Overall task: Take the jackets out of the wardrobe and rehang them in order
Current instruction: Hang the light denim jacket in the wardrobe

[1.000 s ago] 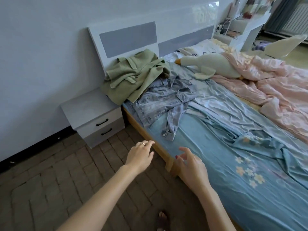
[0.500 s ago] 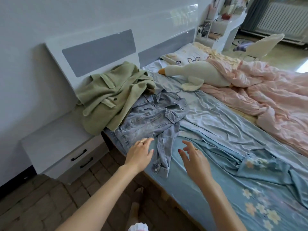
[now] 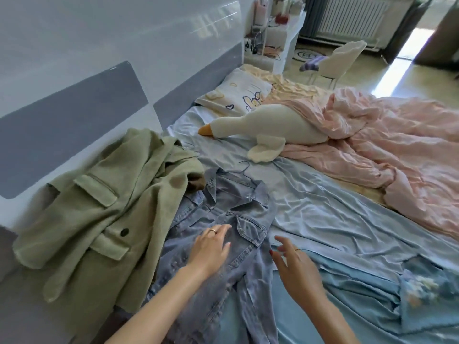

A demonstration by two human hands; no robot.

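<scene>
Reaching over the denim jacket (image 3: 213,239), your left hand (image 3: 211,252) hovers above its chest, fingers straight and loosely spread, holding nothing; whether it touches the cloth cannot be told. Your right hand (image 3: 295,266) is just right of the denim jacket, over the blue sheet (image 3: 323,219), fingers spread and slightly bent, also holding nothing. A thin hanger (image 3: 242,171) pokes out at the denim jacket's collar. Left of the denim jacket, partly overlapping it, lies the green jacket (image 3: 106,219) against the headboard (image 3: 74,120). Beyond the denim jacket rest a plush goose (image 3: 268,127) and a pink quilt (image 3: 397,155).
</scene>
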